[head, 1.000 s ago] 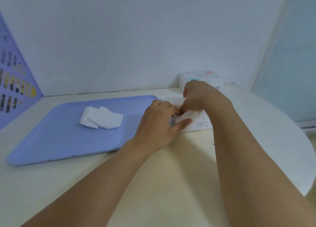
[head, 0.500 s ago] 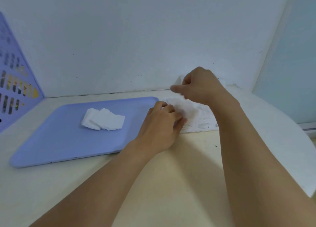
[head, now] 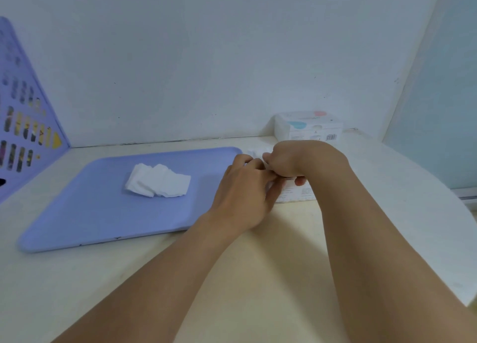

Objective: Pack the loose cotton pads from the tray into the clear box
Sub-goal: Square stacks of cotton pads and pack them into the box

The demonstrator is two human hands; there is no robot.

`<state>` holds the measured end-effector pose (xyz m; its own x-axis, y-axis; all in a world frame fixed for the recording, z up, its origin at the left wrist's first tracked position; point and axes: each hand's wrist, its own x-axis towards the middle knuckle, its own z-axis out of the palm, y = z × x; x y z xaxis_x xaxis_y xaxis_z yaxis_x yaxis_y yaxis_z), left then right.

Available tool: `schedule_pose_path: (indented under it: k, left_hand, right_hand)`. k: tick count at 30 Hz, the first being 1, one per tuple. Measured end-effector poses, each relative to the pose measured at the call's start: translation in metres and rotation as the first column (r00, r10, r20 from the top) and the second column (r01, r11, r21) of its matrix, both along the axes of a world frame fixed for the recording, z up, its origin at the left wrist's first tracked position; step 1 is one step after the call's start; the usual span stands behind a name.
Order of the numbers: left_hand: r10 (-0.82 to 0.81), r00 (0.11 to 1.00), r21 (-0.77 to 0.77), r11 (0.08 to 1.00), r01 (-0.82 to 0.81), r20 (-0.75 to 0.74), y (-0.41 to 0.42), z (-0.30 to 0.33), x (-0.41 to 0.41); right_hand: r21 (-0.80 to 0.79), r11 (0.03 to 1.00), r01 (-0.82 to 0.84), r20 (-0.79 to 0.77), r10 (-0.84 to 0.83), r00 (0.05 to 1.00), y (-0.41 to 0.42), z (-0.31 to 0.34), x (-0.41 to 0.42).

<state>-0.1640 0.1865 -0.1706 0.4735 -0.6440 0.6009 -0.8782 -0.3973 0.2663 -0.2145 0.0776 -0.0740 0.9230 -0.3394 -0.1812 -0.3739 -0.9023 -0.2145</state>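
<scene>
A lavender tray (head: pixel 103 213) lies on the table with a small heap of white cotton pads (head: pixel 157 180) near its middle. Just right of the tray sits the clear box (head: pixel 296 195), mostly hidden by both hands; only its printed front wall shows. My left hand (head: pixel 245 195) holds the box's left end, fingers curled and thumb along the front. My right hand (head: pixel 296 159) is curled over the top of the box, fingers and thumb pinching a thin clear edge there. A bit of white padding (head: pixel 255 153) shows behind the hands.
A sealed white pack (head: pixel 308 125) with a barcode stands against the back wall behind my right hand. A purple perforated panel (head: pixel 23 125) leans at the far left. The table's rounded edge (head: pixel 438 213) curves away on the right.
My right hand, lifted above the box half a second ago, has come back down onto its top. My left hand stayed at the box's left end. The pads on the tray have not moved.
</scene>
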Motion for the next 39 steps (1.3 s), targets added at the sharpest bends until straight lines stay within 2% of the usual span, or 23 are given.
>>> schedule_pose_path:
  k: [4, 8, 12, 13, 15, 17, 19, 20, 21, 22, 24, 26, 28, 30, 33, 37, 39]
  left_hand:
    - [0.009, 1.0, 0.016, 1.0, -0.008, -0.014, 0.002, -0.001, 0.006]
    - [-0.008, 0.999, -0.009, 1.0, 0.008, -0.036, 0.006, -0.003, 0.009]
    - [-0.067, 0.996, -0.017, 0.998, 0.066, -0.067, 0.007, -0.002, 0.012]
    - [-0.109, 0.988, -0.077, 0.992, 0.101, -0.108, 0.008, 0.0, 0.012]
    - [-0.145, 0.965, -0.27, 0.959, 0.084, -0.216, 0.015, 0.012, 0.008]
    - [-0.097, 0.966, -0.449, 0.893, -0.023, -0.241, 0.029, 0.031, 0.011]
    - [0.038, 0.964, -0.525, 0.832, -0.176, -0.263, 0.052, 0.046, 0.028]
    - [0.139, 0.95, -0.5, 0.823, -0.269, -0.281, 0.066, 0.052, 0.04]
    - [0.27, 0.917, -0.42, 0.826, -0.377, -0.293, 0.081, 0.055, 0.055]
    - [0.419, 0.86, -0.287, 0.819, -0.497, -0.292, 0.096, 0.055, 0.069]
    - [0.676, 0.685, 0.006, 0.713, -0.701, -0.27, 0.125, 0.049, 0.087]
    - [0.786, 0.523, 0.194, 0.599, -0.777, -0.329, 0.151, 0.035, 0.097]
    - [0.776, 0.425, 0.28, 0.585, -0.761, -0.466, 0.167, 0.018, 0.103]
    - [0.729, 0.411, 0.285, 0.625, -0.727, -0.548, 0.172, 0.007, 0.104]
    - [0.648, 0.453, 0.198, 0.68, -0.706, -0.613, 0.158, 0.009, 0.1]
    - [0.67, 0.565, 0.259, 0.725, -0.639, -0.481, 0.143, 0.007, 0.099]
    - [0.632, 0.609, 0.224, 0.759, -0.612, -0.478, 0.142, 0.005, 0.1]
  right_hand:
    - [0.122, 0.992, -0.01, -0.005, 0.011, 1.0, 0.001, 0.004, -0.003]
    - [0.251, 0.966, 0.062, -0.055, -0.05, 0.997, 0.006, 0.006, -0.007]
    - [0.211, 0.978, -0.01, -0.025, 0.016, 1.0, 0.004, 0.004, -0.005]
    - [0.198, 0.979, -0.053, 0.058, 0.042, 0.997, 0.003, 0.004, -0.002]
    - [0.196, 0.969, -0.15, 0.346, 0.075, 0.935, 0.004, 0.004, 0.004]
    - [0.209, 0.944, -0.255, 0.66, 0.056, 0.75, 0.013, 0.001, 0.014]
    - [0.237, 0.91, -0.342, 0.817, 0.004, 0.577, 0.033, -0.006, 0.025]
    - [0.276, 0.876, -0.396, 0.831, -0.011, 0.556, 0.045, -0.013, 0.03]
    - [0.323, 0.832, -0.452, 0.817, -0.004, 0.577, 0.059, -0.021, 0.034]
    - [0.352, 0.796, -0.493, 0.79, 0.031, 0.613, 0.072, -0.033, 0.038]
    - [0.336, 0.766, -0.548, 0.728, 0.158, 0.667, 0.092, -0.057, 0.044]
    - [0.265, 0.787, -0.557, 0.653, 0.279, 0.704, 0.102, -0.078, 0.052]
    - [0.231, 0.815, -0.532, 0.604, 0.308, 0.735, 0.103, -0.09, 0.06]
    - [0.252, 0.828, -0.501, 0.592, 0.278, 0.757, 0.101, -0.093, 0.066]
    - [0.324, 0.826, -0.462, 0.576, 0.215, 0.788, 0.097, -0.091, 0.069]
    - [0.384, 0.821, -0.423, 0.566, 0.153, 0.81, 0.091, -0.092, 0.068]
    - [0.381, 0.825, -0.417, 0.571, 0.145, 0.808, 0.088, -0.092, 0.069]
